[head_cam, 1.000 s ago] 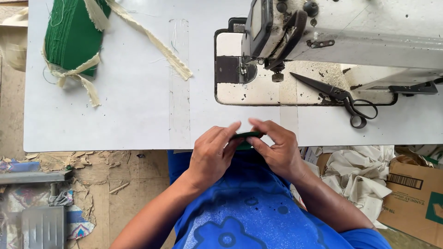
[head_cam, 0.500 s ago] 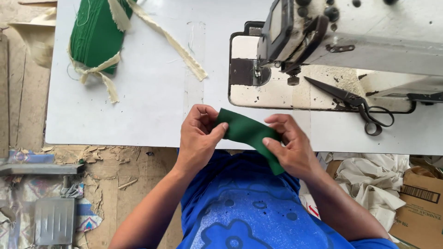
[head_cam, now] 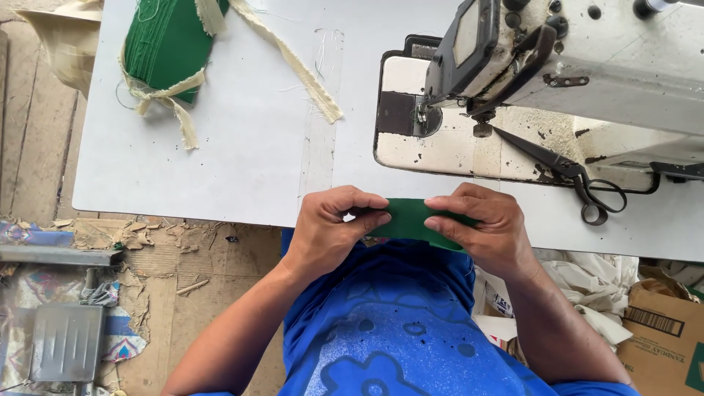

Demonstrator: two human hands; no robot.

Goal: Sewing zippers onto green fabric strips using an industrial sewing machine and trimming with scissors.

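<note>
**Green fabric piece pinched between both hands at the table's near edge**

Closest to me is the blue shirt, and just above it my two hands meet over the near edge of the white table (head_cam: 242, 147). The left hand (head_cam: 330, 227) has thumb and fingers closed on the left end of a small green fabric piece (head_cam: 411, 220); the right hand (head_cam: 484, 227) pinches the right end the same way, fingers curled over the top edge. The piece spans the gap between them, held flat and level.

I judge it light, soft and limp: it will sag or fold wherever it is unsupported, so a grip at both ends along the edge suits it. It does not look slippery. Whether it is one layer or folded double I cannot tell from here.

Beyond, the sewing machine (head_cam: 572, 66) sits to the right, with black scissors (head_cam: 579, 180) lying on its bed. Farthest off to the left lies a green bundle (head_cam: 165, 44) tied with a cream strip (head_cam: 293, 62).
</note>
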